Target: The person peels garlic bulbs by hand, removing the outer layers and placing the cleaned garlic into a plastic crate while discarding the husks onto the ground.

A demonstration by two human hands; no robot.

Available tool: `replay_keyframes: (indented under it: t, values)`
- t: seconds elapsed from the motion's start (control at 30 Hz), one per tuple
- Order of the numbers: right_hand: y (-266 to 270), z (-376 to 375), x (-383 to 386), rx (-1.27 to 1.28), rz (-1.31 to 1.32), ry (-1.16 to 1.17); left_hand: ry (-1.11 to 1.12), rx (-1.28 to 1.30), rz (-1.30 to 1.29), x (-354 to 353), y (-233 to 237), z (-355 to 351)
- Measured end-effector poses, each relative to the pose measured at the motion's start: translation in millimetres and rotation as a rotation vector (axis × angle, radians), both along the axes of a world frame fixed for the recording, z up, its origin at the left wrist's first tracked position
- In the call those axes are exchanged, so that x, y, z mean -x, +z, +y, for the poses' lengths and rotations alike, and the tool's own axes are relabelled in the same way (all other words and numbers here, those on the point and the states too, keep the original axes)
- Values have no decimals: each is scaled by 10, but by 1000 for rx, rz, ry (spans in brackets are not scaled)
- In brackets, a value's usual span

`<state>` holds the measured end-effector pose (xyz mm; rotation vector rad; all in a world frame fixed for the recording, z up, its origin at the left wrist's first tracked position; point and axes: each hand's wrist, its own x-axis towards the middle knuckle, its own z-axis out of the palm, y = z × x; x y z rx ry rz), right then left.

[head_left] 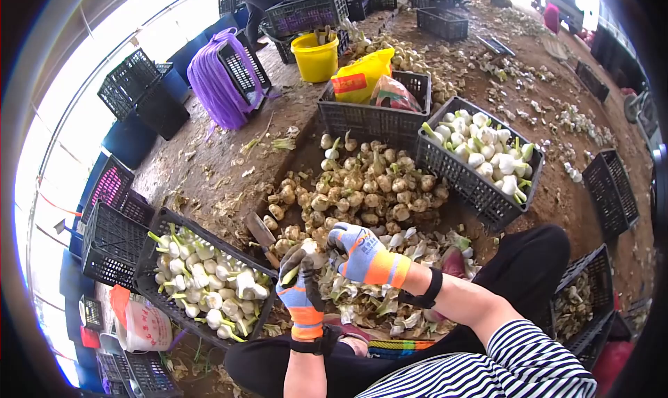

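My left hand [300, 290], in a blue, orange and black glove, is closed around a garlic bulb [314, 253] with its green stem pointing down past my fingers. From the right, my gloved right hand [365, 254] has its fingers curled against the same bulb, apparently pinching its outer skin. Beyond both hands lies a heap of unpeeled garlic [376, 182]. Loose peeled skins [369, 300] cover the ground just below. Left of my hands, a flat-bladed tool [261, 232] rests by the rim of a black crate.
White garlic bulbs fill a black crate [149, 276] at the left and another crate [473, 189] at the right. A crate [362, 120] behind the heap holds yellow bags. Farther back stand a yellow bucket [314, 58] and a bundle of purple mesh [216, 85].
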<state>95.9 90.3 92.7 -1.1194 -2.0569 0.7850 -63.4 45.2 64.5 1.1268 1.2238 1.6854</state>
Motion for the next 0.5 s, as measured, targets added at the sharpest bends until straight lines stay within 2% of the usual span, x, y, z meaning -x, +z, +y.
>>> replay_keyframes:
  t: [0.1,0.17,0.2,0.23,0.3,0.33,0.37,0.43,0.5]
  values:
    - [-59,78,-6,-10,-60,-88,-15,40,-143,24,50,-14]
    - [-196,178,-30,-106,11,-263,-22,38,-207,83,0,-10]
    - [-264,234,-67,-125,-85,-305,-26,33,-271,112,-40,-6]
    - [-343,253,-71,-123,-86,-301,-22,35,-273,134,-83,7]
    - [-349,243,-42,64,264,-150,2,27,-270,145,-107,49]
    - [-377,170,11,48,301,-100,8,41,-161,141,-115,44]
    - [-142,57,60,157,203,-65,7,48,-164,119,-126,37]
    - [-169,-11,210,-74,232,-115,36,105,-4,91,-137,30]
    - [-194,0,263,-82,331,-106,35,99,34,101,-81,29]
